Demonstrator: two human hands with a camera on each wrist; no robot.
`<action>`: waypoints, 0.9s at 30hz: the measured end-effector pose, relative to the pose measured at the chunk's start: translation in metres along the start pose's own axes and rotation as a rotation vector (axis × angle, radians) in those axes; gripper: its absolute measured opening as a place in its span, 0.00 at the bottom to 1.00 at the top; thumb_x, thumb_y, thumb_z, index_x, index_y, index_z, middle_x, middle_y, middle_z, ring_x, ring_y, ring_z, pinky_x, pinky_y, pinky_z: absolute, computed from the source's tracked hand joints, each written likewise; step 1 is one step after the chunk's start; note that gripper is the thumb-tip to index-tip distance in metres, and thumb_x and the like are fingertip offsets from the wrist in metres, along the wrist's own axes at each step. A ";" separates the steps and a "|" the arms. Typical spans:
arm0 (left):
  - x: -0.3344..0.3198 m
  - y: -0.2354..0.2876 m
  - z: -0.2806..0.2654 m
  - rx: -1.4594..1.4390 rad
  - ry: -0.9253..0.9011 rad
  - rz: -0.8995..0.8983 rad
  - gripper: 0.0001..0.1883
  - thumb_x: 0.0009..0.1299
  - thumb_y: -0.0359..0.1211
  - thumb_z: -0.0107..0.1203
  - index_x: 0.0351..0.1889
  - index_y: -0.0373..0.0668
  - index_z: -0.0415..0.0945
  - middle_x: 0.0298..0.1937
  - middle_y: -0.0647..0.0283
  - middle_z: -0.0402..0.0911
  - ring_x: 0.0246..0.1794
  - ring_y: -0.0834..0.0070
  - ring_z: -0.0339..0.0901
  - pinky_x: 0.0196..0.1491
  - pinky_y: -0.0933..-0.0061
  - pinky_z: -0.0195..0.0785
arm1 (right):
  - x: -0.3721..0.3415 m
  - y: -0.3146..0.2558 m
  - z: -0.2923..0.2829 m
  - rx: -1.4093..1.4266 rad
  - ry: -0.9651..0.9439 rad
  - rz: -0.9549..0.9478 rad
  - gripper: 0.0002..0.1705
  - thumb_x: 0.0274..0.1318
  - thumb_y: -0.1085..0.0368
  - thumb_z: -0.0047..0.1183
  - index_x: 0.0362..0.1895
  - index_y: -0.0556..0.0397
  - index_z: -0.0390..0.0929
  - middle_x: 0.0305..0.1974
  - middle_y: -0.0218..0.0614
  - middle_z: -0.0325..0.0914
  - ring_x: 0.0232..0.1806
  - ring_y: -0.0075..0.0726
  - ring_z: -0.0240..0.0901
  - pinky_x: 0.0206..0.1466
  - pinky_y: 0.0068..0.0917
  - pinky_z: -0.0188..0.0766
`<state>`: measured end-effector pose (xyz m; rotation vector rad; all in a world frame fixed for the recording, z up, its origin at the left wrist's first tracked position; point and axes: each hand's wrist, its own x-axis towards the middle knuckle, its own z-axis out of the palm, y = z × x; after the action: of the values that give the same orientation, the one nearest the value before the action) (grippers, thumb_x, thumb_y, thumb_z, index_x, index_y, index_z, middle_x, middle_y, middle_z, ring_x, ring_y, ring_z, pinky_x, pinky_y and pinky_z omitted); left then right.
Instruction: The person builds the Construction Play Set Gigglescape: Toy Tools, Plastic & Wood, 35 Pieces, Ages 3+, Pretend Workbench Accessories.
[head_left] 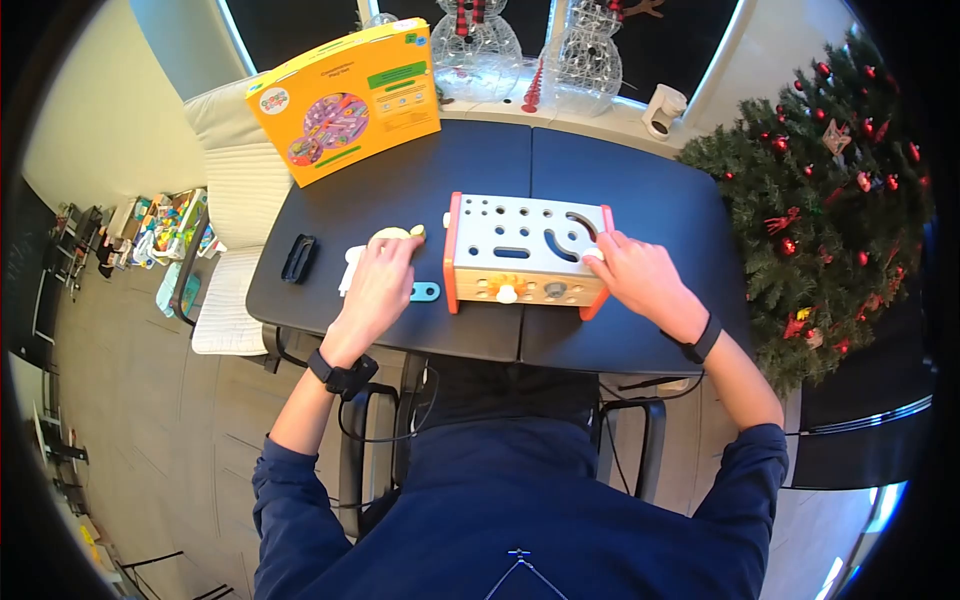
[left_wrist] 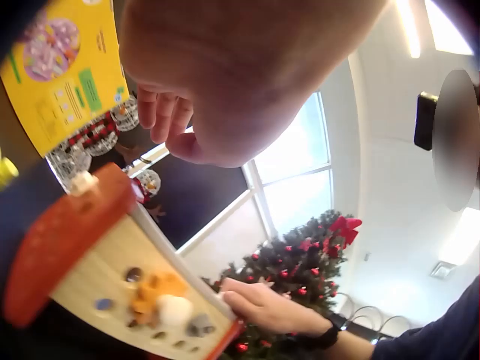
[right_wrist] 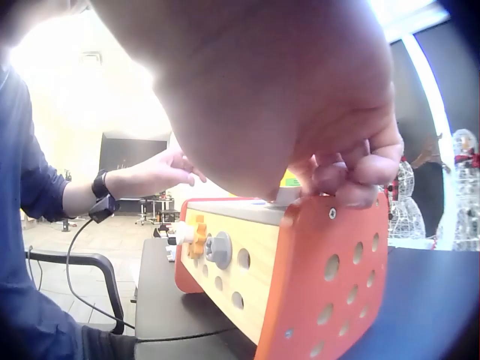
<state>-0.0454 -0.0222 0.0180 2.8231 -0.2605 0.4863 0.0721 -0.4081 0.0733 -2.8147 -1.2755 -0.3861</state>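
The toy workbench [head_left: 528,245] has a grey perforated top, wooden front and orange-red end panels. My right hand [head_left: 640,280] is at its top right corner, fingers curled over the edge, pinching a small white piece [head_left: 593,254]. To the left of the bench, my left hand [head_left: 378,285] hangs above the table with relaxed fingers and nothing visible in them. Around it lie a pale yellow piece [head_left: 390,234], a white piece [head_left: 352,268] and a light-blue strip [head_left: 426,292], partly hidden by the hand. An orange gear [left_wrist: 154,292] with a white knob and a grey nut [right_wrist: 219,250] are on the bench front.
A yellow toy box [head_left: 350,100] stands at the table's back left. A black tray-like object [head_left: 299,259] lies near the left edge. A decorated Christmas tree [head_left: 810,200] borders the table's right side. A white cushioned chair [head_left: 235,290] stands left of the table.
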 end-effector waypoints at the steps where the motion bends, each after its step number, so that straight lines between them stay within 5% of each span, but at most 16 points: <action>1: -0.010 -0.014 0.015 0.092 -0.057 0.042 0.29 0.68 0.25 0.62 0.69 0.40 0.73 0.58 0.52 0.83 0.63 0.53 0.75 0.65 0.52 0.68 | 0.002 0.003 -0.001 0.010 -0.019 0.005 0.21 0.77 0.49 0.53 0.44 0.57 0.77 0.34 0.49 0.85 0.33 0.54 0.87 0.33 0.47 0.82; 11: -0.026 -0.044 0.057 0.313 -0.203 0.175 0.40 0.65 0.27 0.64 0.78 0.43 0.65 0.54 0.51 0.83 0.60 0.54 0.77 0.66 0.50 0.67 | 0.017 -0.004 -0.043 0.094 -0.075 0.054 0.19 0.74 0.52 0.55 0.42 0.56 0.81 0.29 0.48 0.85 0.32 0.58 0.85 0.34 0.49 0.80; 18: 0.017 -0.033 -0.007 -0.339 -0.229 -0.258 0.35 0.69 0.31 0.62 0.75 0.34 0.65 0.55 0.44 0.82 0.56 0.47 0.83 0.60 0.55 0.77 | 0.019 -0.015 -0.036 0.170 -0.047 0.025 0.15 0.73 0.56 0.56 0.39 0.55 0.77 0.28 0.46 0.83 0.32 0.59 0.84 0.36 0.50 0.80; 21: 0.036 -0.017 -0.030 -0.472 -0.099 -0.216 0.27 0.68 0.29 0.63 0.66 0.35 0.77 0.56 0.50 0.83 0.58 0.53 0.83 0.62 0.59 0.76 | 0.025 -0.026 -0.032 0.212 -0.038 -0.018 0.12 0.73 0.58 0.57 0.42 0.55 0.76 0.35 0.45 0.82 0.38 0.58 0.85 0.40 0.49 0.81; 25: 0.049 0.023 -0.046 -0.472 -0.161 0.014 0.25 0.68 0.28 0.63 0.65 0.37 0.79 0.59 0.54 0.80 0.62 0.56 0.78 0.67 0.60 0.72 | 0.033 -0.046 -0.021 0.285 0.026 -0.099 0.20 0.73 0.57 0.58 0.61 0.52 0.75 0.48 0.46 0.79 0.48 0.57 0.81 0.49 0.50 0.79; 27: 0.053 0.030 -0.037 -0.387 -0.201 0.141 0.24 0.68 0.27 0.62 0.64 0.38 0.80 0.60 0.55 0.79 0.65 0.57 0.75 0.69 0.59 0.71 | 0.039 -0.056 -0.013 0.319 0.086 -0.164 0.23 0.73 0.55 0.58 0.65 0.52 0.75 0.46 0.44 0.78 0.47 0.55 0.81 0.49 0.48 0.79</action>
<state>-0.0138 -0.0474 0.0768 2.4816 -0.5337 0.1553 0.0519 -0.3439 0.0907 -2.4155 -1.4118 -0.2755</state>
